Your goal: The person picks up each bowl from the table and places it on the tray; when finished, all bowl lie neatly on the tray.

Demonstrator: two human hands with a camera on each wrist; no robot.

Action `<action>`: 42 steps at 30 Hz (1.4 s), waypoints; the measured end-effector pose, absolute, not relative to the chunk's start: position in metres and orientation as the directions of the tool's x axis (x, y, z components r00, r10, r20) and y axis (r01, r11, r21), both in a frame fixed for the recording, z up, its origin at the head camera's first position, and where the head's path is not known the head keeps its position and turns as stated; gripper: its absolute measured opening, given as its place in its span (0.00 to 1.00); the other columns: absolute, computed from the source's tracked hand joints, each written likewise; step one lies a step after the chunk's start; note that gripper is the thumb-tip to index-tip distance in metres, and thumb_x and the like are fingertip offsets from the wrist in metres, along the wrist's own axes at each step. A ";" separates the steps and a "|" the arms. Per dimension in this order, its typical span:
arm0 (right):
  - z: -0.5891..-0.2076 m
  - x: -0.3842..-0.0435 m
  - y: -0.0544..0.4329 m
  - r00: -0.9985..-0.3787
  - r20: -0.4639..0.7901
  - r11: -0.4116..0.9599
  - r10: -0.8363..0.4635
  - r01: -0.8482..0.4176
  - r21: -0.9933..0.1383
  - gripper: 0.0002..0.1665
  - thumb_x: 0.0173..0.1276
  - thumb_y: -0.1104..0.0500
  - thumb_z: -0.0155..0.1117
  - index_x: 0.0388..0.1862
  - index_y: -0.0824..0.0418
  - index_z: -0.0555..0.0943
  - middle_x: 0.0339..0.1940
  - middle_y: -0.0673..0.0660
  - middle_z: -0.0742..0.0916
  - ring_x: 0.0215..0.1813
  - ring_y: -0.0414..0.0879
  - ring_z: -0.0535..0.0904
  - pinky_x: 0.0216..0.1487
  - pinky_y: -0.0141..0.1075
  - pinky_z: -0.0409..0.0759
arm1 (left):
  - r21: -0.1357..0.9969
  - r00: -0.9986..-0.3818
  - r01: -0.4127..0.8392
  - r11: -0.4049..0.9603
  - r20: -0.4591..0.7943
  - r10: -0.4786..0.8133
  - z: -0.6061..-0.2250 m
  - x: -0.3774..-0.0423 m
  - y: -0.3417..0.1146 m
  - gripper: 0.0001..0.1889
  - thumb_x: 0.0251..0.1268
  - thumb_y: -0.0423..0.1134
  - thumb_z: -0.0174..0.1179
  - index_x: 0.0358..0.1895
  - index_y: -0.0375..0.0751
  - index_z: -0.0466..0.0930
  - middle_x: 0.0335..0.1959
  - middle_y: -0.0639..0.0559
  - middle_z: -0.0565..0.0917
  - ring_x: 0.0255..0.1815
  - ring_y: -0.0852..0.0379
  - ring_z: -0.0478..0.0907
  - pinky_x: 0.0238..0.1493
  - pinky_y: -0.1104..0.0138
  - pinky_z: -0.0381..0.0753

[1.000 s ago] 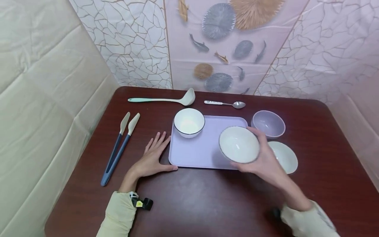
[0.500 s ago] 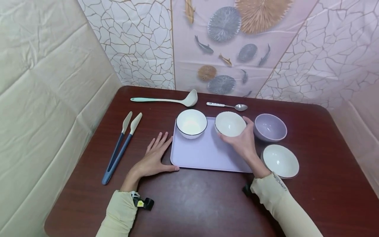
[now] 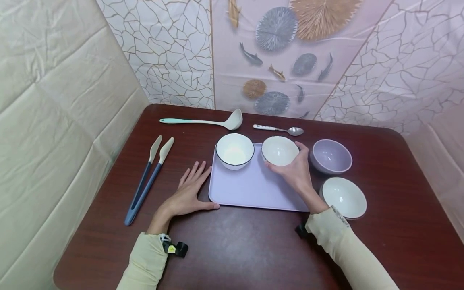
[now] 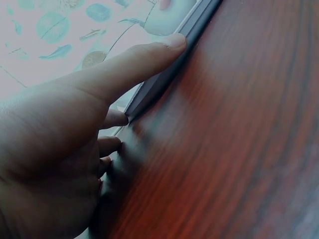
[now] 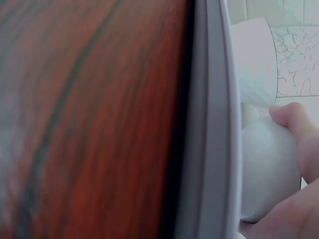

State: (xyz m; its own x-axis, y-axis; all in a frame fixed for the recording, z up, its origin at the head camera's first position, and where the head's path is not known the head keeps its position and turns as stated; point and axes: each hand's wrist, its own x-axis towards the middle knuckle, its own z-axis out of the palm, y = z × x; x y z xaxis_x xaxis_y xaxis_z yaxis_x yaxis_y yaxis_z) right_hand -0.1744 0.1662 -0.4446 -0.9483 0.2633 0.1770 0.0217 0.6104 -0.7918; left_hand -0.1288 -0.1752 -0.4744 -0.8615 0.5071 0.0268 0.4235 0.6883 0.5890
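Observation:
My right hand (image 3: 293,167) grips a white bowl (image 3: 280,151) by its right and near sides, over the back of the lilac tray (image 3: 250,189). In the right wrist view the bowl (image 5: 269,169) sits low behind the tray's rim, with thumb and fingers spread around it. Beside it, at the tray's back left corner, stands a dark-rimmed white bowl (image 3: 235,150). My left hand (image 3: 186,193) lies with spread fingers at the tray's left edge, thumb by the near left corner. The left wrist view shows that thumb (image 4: 149,59) against the tray's side.
Right of the tray stand a purple bowl (image 3: 330,156) and another white bowl (image 3: 343,197). Behind it lie a ladle (image 3: 203,121) and a spoon (image 3: 279,129). Blue-handled tongs (image 3: 148,181) lie at the left. Draped cloth walls border the table.
My right hand has carried the white bowl leftward and back to a place beside the dark-rimmed bowl, where it now barely moves. The left hand keeps its place.

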 end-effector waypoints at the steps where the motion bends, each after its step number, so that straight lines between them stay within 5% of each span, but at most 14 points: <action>1: -0.445 -0.174 0.166 -0.948 0.174 0.612 0.266 0.026 -0.791 0.69 0.37 0.46 0.86 0.71 0.63 0.54 0.66 0.66 0.70 0.64 0.55 0.71 0.64 0.46 0.68 | 0.588 -0.862 0.423 0.689 0.025 0.507 -0.474 -0.129 -0.175 0.61 0.48 0.69 0.68 0.80 0.45 0.45 0.80 0.45 0.41 0.79 0.47 0.30 0.73 0.48 0.32; 12: -0.446 -0.174 0.166 -0.947 0.193 0.635 0.255 0.013 -0.773 0.70 0.36 0.47 0.87 0.71 0.66 0.54 0.65 0.68 0.70 0.63 0.56 0.70 0.65 0.46 0.67 | 0.598 -0.860 0.420 0.683 0.022 0.509 -0.474 -0.128 -0.174 0.62 0.46 0.71 0.67 0.79 0.44 0.46 0.80 0.44 0.41 0.79 0.45 0.31 0.73 0.47 0.33; 17: -0.430 -0.163 0.169 -0.953 0.242 0.699 0.181 -0.048 -0.713 0.74 0.38 0.45 0.86 0.74 0.71 0.49 0.68 0.72 0.62 0.68 0.61 0.62 0.69 0.50 0.61 | 0.601 -0.861 0.416 0.682 0.019 0.508 -0.474 -0.126 -0.170 0.62 0.47 0.71 0.67 0.80 0.45 0.45 0.80 0.44 0.42 0.79 0.46 0.31 0.73 0.48 0.32; 21: -0.396 -0.136 0.188 -0.962 0.271 0.668 -0.041 -0.228 -0.708 0.56 0.51 0.51 0.81 0.71 0.70 0.60 0.66 0.66 0.71 0.68 0.57 0.67 0.68 0.47 0.64 | 0.597 -0.861 0.415 0.686 0.014 0.508 -0.476 -0.126 -0.169 0.61 0.47 0.72 0.66 0.80 0.47 0.44 0.80 0.45 0.41 0.79 0.46 0.30 0.73 0.48 0.32; 24: -0.372 -0.111 0.217 -0.926 0.253 0.617 -0.281 -0.376 -0.691 0.37 0.58 0.57 0.77 0.64 0.63 0.72 0.59 0.56 0.81 0.62 0.49 0.75 0.64 0.36 0.69 | 0.597 -0.862 0.416 0.686 0.020 0.506 -0.474 -0.125 -0.169 0.61 0.48 0.71 0.66 0.80 0.47 0.44 0.80 0.45 0.41 0.79 0.47 0.30 0.73 0.48 0.32; 26: -0.361 -0.095 0.240 -0.899 0.217 0.613 -0.382 -0.422 -0.668 0.33 0.59 0.58 0.76 0.63 0.56 0.75 0.57 0.50 0.82 0.60 0.43 0.76 0.61 0.28 0.68 | 0.599 -0.863 0.417 0.683 0.025 0.504 -0.473 -0.126 -0.170 0.61 0.48 0.70 0.67 0.80 0.47 0.45 0.80 0.45 0.41 0.79 0.46 0.30 0.73 0.48 0.32; 31: -0.359 -0.063 0.294 -0.923 0.143 0.669 -0.356 -0.359 -0.651 0.45 0.53 0.60 0.80 0.69 0.48 0.71 0.63 0.46 0.78 0.59 0.37 0.72 0.51 0.21 0.68 | 0.592 -0.865 0.416 0.690 0.023 0.502 -0.471 -0.126 -0.172 0.61 0.48 0.70 0.67 0.80 0.47 0.44 0.80 0.45 0.41 0.79 0.47 0.30 0.73 0.48 0.32; 36: -0.381 -0.049 0.331 -0.953 0.171 0.639 -0.249 -0.295 -0.710 0.63 0.44 0.67 0.83 0.76 0.55 0.59 0.70 0.58 0.69 0.67 0.40 0.65 0.59 0.20 0.63 | 0.585 -0.866 0.413 0.698 0.017 0.499 -0.470 -0.127 -0.172 0.61 0.48 0.69 0.68 0.80 0.47 0.44 0.80 0.45 0.41 0.79 0.47 0.30 0.73 0.48 0.32; 42: -0.414 -0.044 0.355 -0.955 0.192 0.580 -0.228 -0.291 -0.761 0.73 0.37 0.73 0.84 0.78 0.61 0.49 0.72 0.65 0.63 0.69 0.38 0.60 0.61 0.19 0.58 | 0.582 -0.862 0.416 0.699 0.009 0.506 -0.472 -0.125 -0.168 0.60 0.49 0.70 0.67 0.80 0.47 0.44 0.80 0.45 0.41 0.79 0.46 0.31 0.73 0.48 0.32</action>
State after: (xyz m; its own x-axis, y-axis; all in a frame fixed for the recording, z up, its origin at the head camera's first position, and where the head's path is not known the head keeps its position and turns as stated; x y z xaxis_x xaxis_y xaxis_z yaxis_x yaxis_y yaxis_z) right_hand -0.0443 0.3553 -0.4145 -0.9546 -0.2277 0.1921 -0.2915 0.5797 -0.7609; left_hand -0.1252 -0.1677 -0.4715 -0.8623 0.5063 0.0087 0.4161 0.6987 0.5819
